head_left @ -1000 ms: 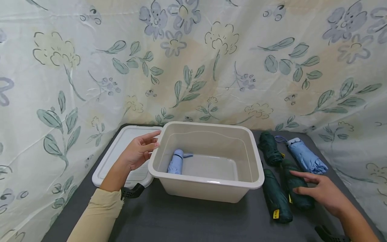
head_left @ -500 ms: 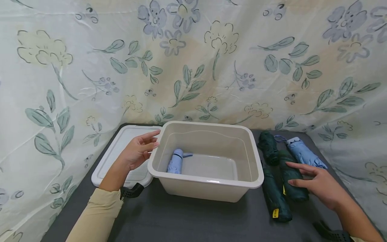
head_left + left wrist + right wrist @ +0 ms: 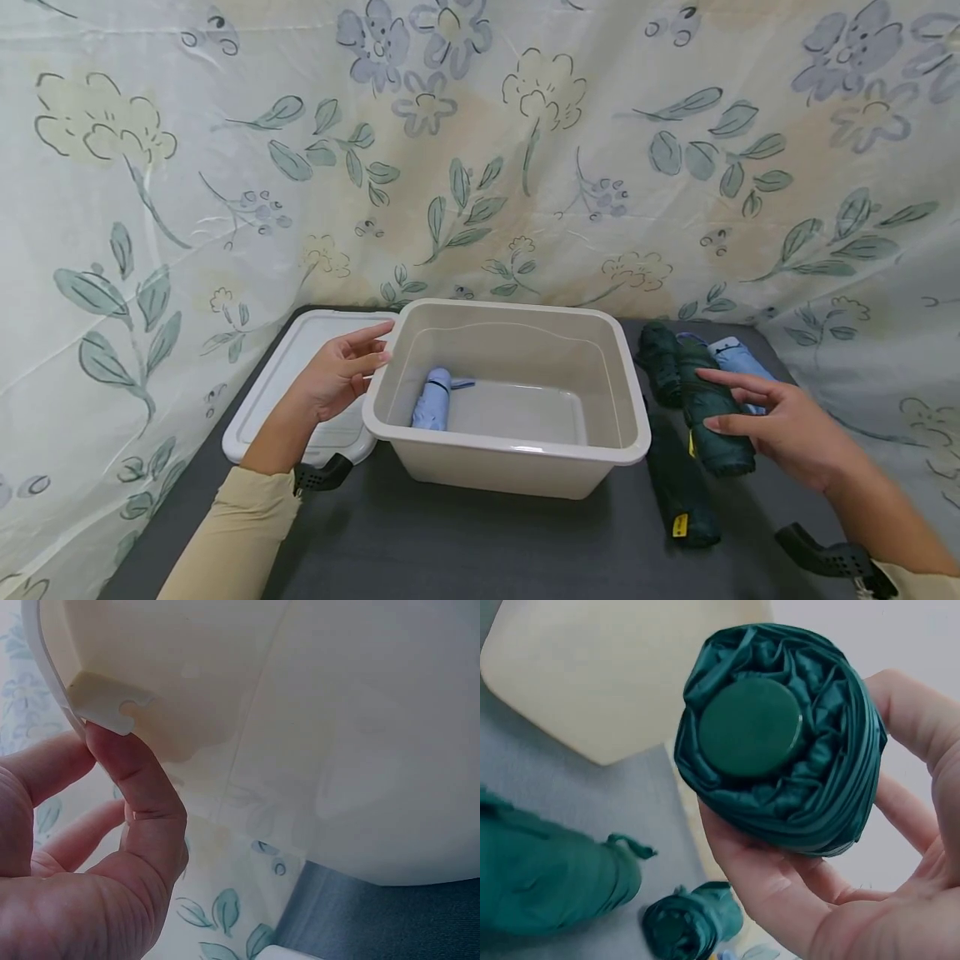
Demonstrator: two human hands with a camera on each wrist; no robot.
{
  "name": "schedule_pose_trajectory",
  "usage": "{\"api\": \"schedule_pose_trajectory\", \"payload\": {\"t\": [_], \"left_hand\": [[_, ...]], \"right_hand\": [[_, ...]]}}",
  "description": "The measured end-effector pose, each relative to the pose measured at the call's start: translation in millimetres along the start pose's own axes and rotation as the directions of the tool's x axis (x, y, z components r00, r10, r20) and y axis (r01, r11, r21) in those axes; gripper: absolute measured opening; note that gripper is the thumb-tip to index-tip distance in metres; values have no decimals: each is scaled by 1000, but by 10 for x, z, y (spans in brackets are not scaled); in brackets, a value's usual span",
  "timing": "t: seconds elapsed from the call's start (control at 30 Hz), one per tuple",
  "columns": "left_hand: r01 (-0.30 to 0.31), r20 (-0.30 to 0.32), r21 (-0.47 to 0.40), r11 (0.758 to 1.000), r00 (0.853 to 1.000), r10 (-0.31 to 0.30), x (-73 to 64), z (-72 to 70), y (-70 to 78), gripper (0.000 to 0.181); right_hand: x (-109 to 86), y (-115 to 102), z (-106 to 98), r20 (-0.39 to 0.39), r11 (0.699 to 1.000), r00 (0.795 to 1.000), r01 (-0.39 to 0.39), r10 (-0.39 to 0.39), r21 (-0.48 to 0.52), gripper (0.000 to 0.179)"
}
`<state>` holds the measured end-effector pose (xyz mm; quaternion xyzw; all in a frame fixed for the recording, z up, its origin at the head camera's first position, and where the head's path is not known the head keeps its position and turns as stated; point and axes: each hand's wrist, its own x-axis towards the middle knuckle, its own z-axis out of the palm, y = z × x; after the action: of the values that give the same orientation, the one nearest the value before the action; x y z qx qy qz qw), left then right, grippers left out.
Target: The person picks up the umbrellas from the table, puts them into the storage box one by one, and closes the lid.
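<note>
1 blue umbrella (image 3: pixel 432 404) is already in plastic bin (image 3: pixel 495 473); L hand (image 3: pixel 337 377) pinches the bin's rim. R hand (image 3: pixel 791 429), curled round a green umbrella (image 3: pixel 707 404), holds it outside; 2 other green umbrellas (image 3: pixel 681 483) + 1 more blue umbrella (image 3: pixel 738 358) are left on bench (image 3: pixel 525 546).

We see the lid (image 3: pixel 339 429) partly hidden by the tub (image 3: pixel 510 468) and left hand (image 3: pixel 341 371), a blue umbrella (image 3: pixel 737 357) by the right hand (image 3: pixel 787 425); we cannot read the lower yellow tag (image 3: pixel 680 525).
</note>
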<state>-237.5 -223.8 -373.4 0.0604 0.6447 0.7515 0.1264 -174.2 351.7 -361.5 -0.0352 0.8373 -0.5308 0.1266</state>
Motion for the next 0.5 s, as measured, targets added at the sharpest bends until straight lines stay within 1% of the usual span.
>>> {"api": "schedule_pose_trajectory", "payload": {"t": [0.3, 0.4, 0.5], "left_hand": [[10, 1, -3, 1000, 1000, -10, 0, 6, 5, 67], [12, 5, -14, 1000, 1000, -12, -4, 9, 9, 68], [12, 7, -19, 1000, 1000, -11, -7, 13, 17, 68]], "right_hand": [[4, -268, -13, 62, 993, 997, 39, -46, 108, 71], [13, -356, -20, 94, 991, 994, 45, -57, 126, 71], [29, -461, -8, 113, 993, 992, 47, -60, 113, 72]]}}
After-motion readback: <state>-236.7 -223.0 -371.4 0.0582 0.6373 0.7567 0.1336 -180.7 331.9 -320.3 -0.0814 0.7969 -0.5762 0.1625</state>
